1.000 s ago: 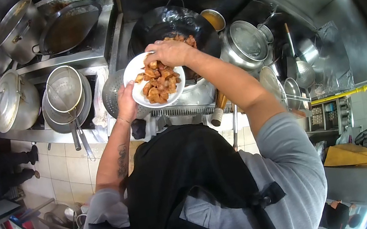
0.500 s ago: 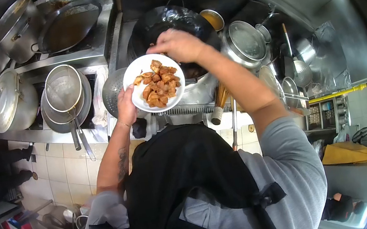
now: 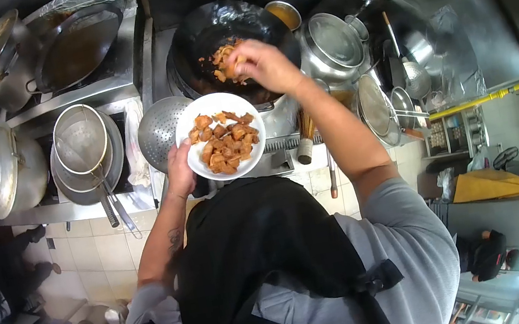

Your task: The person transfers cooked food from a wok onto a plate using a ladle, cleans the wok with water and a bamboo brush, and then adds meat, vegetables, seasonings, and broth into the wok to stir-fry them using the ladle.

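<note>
Brown, lumpy chunks of cooked food (image 3: pixel 230 146) sit in the middle of a white round plate (image 3: pixel 233 100), as we look down from the head camera. More orange-brown bits of food (image 3: pixel 221 60) lie inside a big round black metal wok (image 3: pixel 265 22). The plate is by the wok's front rim. Our left hand (image 3: pixel 182 170) is closed on the plate's left edge, thumb near the rim; most of its other fingers are hidden. Our right hand (image 3: pixel 262 66) is over the wok with its fingers partly curled; it is blurry, so we cannot tell if it has hold of any bits. Beside the plate's left edge is a round grey metal strainer full of holes (image 3: pixel 160 127).

We think the plate could tip if our left hand slips, since it grips just one edge, and chunks could slide off. Bits could miss the wok if our right hand opens too near the rim. Our fingers could get burned if they touch the black metal while it is hot. We see no brand, label or writing that we can read.
</note>
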Motion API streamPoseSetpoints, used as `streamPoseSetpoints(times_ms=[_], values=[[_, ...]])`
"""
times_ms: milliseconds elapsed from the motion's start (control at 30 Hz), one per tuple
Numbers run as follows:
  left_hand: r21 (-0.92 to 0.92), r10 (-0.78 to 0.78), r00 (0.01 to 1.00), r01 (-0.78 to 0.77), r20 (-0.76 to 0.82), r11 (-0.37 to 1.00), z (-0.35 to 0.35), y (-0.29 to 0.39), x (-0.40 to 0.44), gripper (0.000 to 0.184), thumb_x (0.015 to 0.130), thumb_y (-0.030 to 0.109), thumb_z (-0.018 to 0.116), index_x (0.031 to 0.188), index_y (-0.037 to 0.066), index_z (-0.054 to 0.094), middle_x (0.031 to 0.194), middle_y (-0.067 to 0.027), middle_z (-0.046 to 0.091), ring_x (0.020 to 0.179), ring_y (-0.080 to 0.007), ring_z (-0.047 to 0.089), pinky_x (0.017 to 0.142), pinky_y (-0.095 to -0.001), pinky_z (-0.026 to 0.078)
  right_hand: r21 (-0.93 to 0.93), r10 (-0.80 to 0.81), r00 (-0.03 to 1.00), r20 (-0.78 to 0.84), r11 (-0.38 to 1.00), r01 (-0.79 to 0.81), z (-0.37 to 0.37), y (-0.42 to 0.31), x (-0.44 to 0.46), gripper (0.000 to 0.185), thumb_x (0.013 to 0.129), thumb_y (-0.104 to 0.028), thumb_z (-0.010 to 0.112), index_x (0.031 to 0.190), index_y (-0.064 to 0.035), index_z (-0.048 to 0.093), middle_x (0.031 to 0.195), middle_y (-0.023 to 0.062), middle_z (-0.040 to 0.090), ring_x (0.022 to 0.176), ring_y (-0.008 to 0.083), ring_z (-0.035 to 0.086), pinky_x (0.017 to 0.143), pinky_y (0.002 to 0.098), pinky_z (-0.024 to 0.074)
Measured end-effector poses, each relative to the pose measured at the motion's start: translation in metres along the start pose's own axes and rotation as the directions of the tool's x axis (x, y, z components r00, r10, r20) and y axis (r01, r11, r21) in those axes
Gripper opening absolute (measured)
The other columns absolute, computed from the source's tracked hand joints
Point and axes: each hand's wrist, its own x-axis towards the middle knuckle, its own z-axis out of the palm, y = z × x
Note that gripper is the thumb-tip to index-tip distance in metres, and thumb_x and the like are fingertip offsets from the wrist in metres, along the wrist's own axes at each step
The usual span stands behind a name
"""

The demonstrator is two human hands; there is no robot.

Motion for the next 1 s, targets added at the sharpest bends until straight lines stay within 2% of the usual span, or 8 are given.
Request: streamPoseSetpoints(times_ms=[133,300,533,633,667,833,933,1000], values=[[-0.023,-0.018,0.990,0.021,0.139,1.000,0.005,0.001,0.010,0.047,0.109,0.027,0.060,0.141,-0.007,0.056,0.131,-0.0185,0.070,0.117,-0.0260,0.072,0.101,-0.0392,0.059,-0.479,0.037,0.912,-0.408,0.842,-0.248,-0.016,-0.003,0.002,0.032,0.093,-0.022,0.080,0.124,-0.0157,0.073,0.110,0.0141,0.073,0.110,0.0370,0.069,0.096,0.0477,0.0566],[0.037,-0.107,0.963,0.101,0.246,0.994,0.028,0.011,0.029,0.046,0.110,0.028,0.059,0.140,-0.007,0.058,0.132,-0.0188,0.070,0.118,-0.0256,0.072,0.102,-0.0390,0.058,-0.455,0.456,0.875,-0.164,0.752,-0.477,-0.014,-0.055,-0.083,0.055,0.097,-0.019,0.073,0.151,-0.0227,0.062,0.112,0.0168,0.077,0.105,0.0384,0.072,0.097,0.0494,0.0588],[0.147,-0.403,0.761,0.385,0.509,0.911,0.082,-0.041,0.013,0.050,0.110,0.026,0.058,0.146,-0.007,0.054,0.139,-0.0216,0.067,0.125,-0.0291,0.070,0.107,-0.0433,0.058,0.511,0.885,0.464,0.033,0.384,-0.769,0.050,-0.083,-0.310,0.074,0.112,-0.033,0.057,0.163,0.0081,0.024,0.101,0.0166,0.077,0.070,0.0207,0.074,0.066,0.0362,0.0642],[0.485,-0.306,0.642,-0.118,0.703,0.866,0.101,-0.101,-0.005,0.052,0.112,0.032,0.055,0.146,-0.007,0.054,0.144,-0.0232,0.062,0.129,-0.0302,0.067,0.104,-0.0433,0.060,0.576,0.937,0.273,-0.218,0.350,-0.739,0.047,-0.169,-0.383,0.059,0.106,-0.015,0.051,0.158,0.0046,0.031,0.092,0.0195,0.075,0.068,0.0251,0.074,0.064,0.0409,0.0627],[0.474,-0.520,0.615,0.255,0.593,0.843,0.145,-0.084,-0.051,0.053,0.115,0.035,0.050,0.147,-0.007,0.052,0.148,-0.0223,0.058,0.134,-0.0297,0.064,0.104,-0.0434,0.060,0.548,0.910,0.242,-0.337,0.399,-0.735,0.056,-0.189,-0.409,0.057,0.104,-0.011,0.048,0.158,0.0022,0.032,0.090,0.0198,0.074,0.067,0.0261,0.073,0.063,0.0418,0.0622],[0.576,-0.624,0.056,0.327,0.780,0.749,0.223,-0.117,-0.194,0.073,0.117,0.051,0.038,0.164,-0.004,0.034,0.158,-0.0224,0.051,0.144,-0.0331,0.056,0.120,-0.0489,0.047,0.755,0.849,-0.206,-0.486,0.289,-0.588,0.066,-0.366,-0.522,0.049,0.100,-0.007,0.047,0.148,-0.0032,0.039,0.088,0.0175,0.070,0.061,0.0232,0.070,0.053,0.0379,0.0595],[0.653,-0.582,-0.339,0.145,0.739,0.744,0.266,-0.123,-0.295,0.086,0.112,0.064,0.037,0.173,0.006,0.017,0.155,-0.0239,0.053,0.130,-0.0302,0.063,0.090,-0.0404,0.065,0.766,0.645,-0.464,-0.607,0.318,-0.559,0.084,-0.488,-0.607,0.049,0.102,-0.008,0.047,0.150,-0.0045,0.038,0.086,0.0094,0.069,0.058,0.0151,0.066,0.048,0.0323,0.0556],[0.576,-0.562,-0.332,-0.066,0.758,0.815,0.266,-0.152,-0.349,0.085,0.113,0.061,0.038,0.174,0.006,0.015,0.153,-0.0247,0.055,0.110,-0.0253,0.069,0.072,-0.0343,0.065,0.795,0.458,-0.659,-0.596,0.225,-0.563,0.086,-0.598,-0.649,0.050,0.103,-0.012,0.054,0.151,-0.0055,0.044,0.087,0.0059,0.070,0.056,0.0135,0.066,0.045,0.0295,0.0560]])
